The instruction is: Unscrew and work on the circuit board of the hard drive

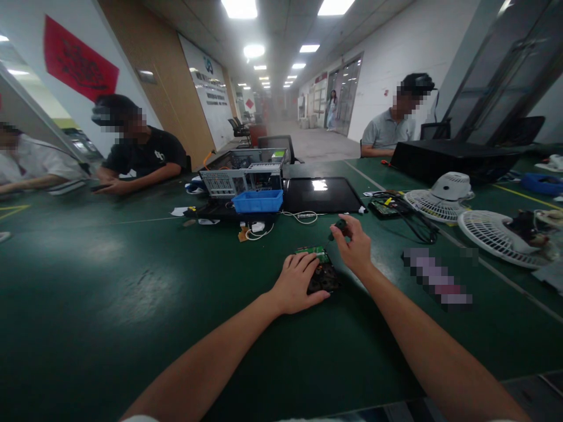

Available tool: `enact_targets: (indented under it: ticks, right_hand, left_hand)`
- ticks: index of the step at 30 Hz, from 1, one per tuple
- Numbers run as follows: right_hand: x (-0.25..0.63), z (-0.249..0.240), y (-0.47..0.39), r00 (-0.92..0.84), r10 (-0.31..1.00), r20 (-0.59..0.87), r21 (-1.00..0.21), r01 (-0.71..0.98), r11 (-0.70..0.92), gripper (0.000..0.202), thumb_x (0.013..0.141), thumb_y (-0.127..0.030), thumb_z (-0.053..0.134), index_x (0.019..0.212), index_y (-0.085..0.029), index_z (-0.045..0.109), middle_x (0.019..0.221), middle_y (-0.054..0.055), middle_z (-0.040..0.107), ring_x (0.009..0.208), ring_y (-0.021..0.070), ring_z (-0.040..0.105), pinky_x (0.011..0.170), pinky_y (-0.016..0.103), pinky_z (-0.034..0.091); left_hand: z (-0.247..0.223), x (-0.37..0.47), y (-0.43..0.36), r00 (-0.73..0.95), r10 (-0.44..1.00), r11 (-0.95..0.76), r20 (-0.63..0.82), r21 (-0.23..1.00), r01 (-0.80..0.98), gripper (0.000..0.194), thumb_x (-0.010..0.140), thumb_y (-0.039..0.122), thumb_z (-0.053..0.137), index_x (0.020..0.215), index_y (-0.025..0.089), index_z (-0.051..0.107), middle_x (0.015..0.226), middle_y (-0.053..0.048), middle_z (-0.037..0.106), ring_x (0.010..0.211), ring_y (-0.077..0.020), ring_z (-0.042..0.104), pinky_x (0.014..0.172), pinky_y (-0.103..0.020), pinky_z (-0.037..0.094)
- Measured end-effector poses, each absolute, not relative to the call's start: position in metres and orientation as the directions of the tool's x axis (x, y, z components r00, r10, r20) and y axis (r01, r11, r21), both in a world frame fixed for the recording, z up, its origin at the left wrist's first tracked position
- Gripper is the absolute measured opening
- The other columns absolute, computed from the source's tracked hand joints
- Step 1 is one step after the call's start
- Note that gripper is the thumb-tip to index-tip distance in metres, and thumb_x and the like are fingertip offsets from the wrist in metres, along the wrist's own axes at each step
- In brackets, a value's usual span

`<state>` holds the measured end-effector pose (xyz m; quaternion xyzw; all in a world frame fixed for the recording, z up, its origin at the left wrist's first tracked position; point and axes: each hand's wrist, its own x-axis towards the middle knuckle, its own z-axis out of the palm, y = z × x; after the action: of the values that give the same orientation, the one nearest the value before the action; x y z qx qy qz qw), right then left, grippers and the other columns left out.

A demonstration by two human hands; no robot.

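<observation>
A small dark device [324,278] with a green circuit board [315,252] exposed along its far side lies on the table in front of me. My left hand [295,283] rests flat across its left part, fingers stretched out and thumb near the front edge, covering some of it. Just right of the board, my right hand [352,243] is closed around the dark handle of a screwdriver [338,229]. Its thin shaft slants down and left toward the board's right end. I cannot tell whether the tip touches.
Beyond the device are a blue bin [258,201], an opened computer case [244,173], a black flat panel [323,195] and a white cable [303,216]. Black cables [420,220] and white fan parts [501,234] lie right. Several people sit around the green table [132,293].
</observation>
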<state>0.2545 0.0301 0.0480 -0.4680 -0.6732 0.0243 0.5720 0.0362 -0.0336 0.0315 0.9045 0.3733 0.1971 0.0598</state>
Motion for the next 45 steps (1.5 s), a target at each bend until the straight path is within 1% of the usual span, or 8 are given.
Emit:
enact_targets:
  ticks: [8,12,17,25,31,36,42,45]
  right_hand:
    - [0.252,0.052,0.028,-0.084,0.596,0.799,-0.409,0.650,0.640,0.045,0.099,-0.030,0.054,0.143,-0.023,0.050,0.129,0.011,0.066,0.100,0.0237,0.069,0.090,0.042,0.057]
    - [0.247,0.056,0.026,-0.119,0.583,0.803,-0.366,0.674,0.641,0.045,0.097,-0.030,0.057,0.142,-0.025,0.052,0.120,0.010,0.068,0.094,0.0231,0.068,0.087,0.041,0.057]
    - [0.243,0.059,0.023,-0.092,0.590,0.802,-0.367,0.704,0.608,0.044,0.095,-0.035,0.061,0.138,-0.027,0.057,0.110,0.008,0.064,0.083,0.0207,0.064,0.078,0.037,0.058]
    - [0.243,0.054,0.026,-0.119,0.563,0.818,-0.336,0.695,0.636,0.050,0.099,-0.028,0.051,0.148,-0.023,0.044,0.128,0.015,0.060,0.106,0.0275,0.063,0.097,0.049,0.054]
    - [0.243,0.053,0.023,-0.105,0.570,0.815,-0.332,0.721,0.608,0.041,0.096,-0.033,0.059,0.137,-0.027,0.057,0.121,0.012,0.059,0.099,0.0253,0.065,0.090,0.043,0.057]
    - [0.244,0.056,0.021,-0.141,0.574,0.806,-0.329,0.700,0.634,0.044,0.099,-0.025,0.051,0.143,-0.025,0.051,0.125,0.013,0.057,0.102,0.0251,0.064,0.091,0.043,0.056]
    - [0.246,0.056,0.022,-0.063,0.568,0.821,-0.360,0.715,0.599,0.040,0.095,-0.031,0.060,0.134,-0.023,0.055,0.112,0.011,0.057,0.081,0.0212,0.063,0.081,0.042,0.058]
    - [0.246,0.056,0.022,-0.086,0.575,0.813,-0.358,0.705,0.612,0.042,0.096,-0.029,0.057,0.137,-0.024,0.053,0.117,0.012,0.058,0.089,0.0231,0.064,0.086,0.044,0.057]
  left_hand:
    - [0.033,0.032,-0.030,0.665,0.677,-0.735,0.315,0.255,0.628,0.082,0.086,0.070,0.059,0.149,0.020,0.043,0.152,-0.013,0.046,0.140,-0.0345,0.037,0.119,-0.055,0.023]
    - [0.034,0.030,-0.028,0.670,0.674,-0.738,0.311,0.253,0.625,0.083,0.086,0.070,0.059,0.150,0.020,0.042,0.153,-0.012,0.045,0.141,-0.0344,0.036,0.119,-0.054,0.023]
    - [0.032,0.030,-0.029,0.668,0.677,-0.736,0.309,0.253,0.628,0.083,0.085,0.070,0.059,0.151,0.021,0.041,0.154,-0.012,0.043,0.141,-0.0348,0.036,0.119,-0.055,0.022]
    - [0.034,0.030,-0.029,0.663,0.682,-0.731,0.308,0.273,0.626,0.083,0.085,0.070,0.059,0.150,0.022,0.041,0.152,-0.012,0.045,0.141,-0.0345,0.036,0.119,-0.055,0.022]
    - [0.032,0.030,-0.029,0.663,0.684,-0.730,0.306,0.275,0.626,0.083,0.085,0.069,0.061,0.151,0.023,0.040,0.154,-0.012,0.043,0.142,-0.0352,0.035,0.119,-0.056,0.022]
    - [0.028,0.031,-0.027,0.665,0.685,-0.729,0.299,0.273,0.628,0.084,0.086,0.072,0.056,0.151,0.022,0.040,0.154,-0.013,0.043,0.143,-0.0352,0.034,0.119,-0.057,0.021]
    - [0.031,0.030,-0.029,0.665,0.684,-0.729,0.300,0.270,0.628,0.084,0.086,0.072,0.057,0.151,0.022,0.039,0.155,-0.011,0.042,0.143,-0.0346,0.034,0.120,-0.057,0.020]
    - [0.032,0.030,-0.029,0.668,0.684,-0.729,0.293,0.271,0.628,0.084,0.086,0.072,0.057,0.152,0.022,0.039,0.155,-0.011,0.042,0.143,-0.0345,0.034,0.120,-0.057,0.021]
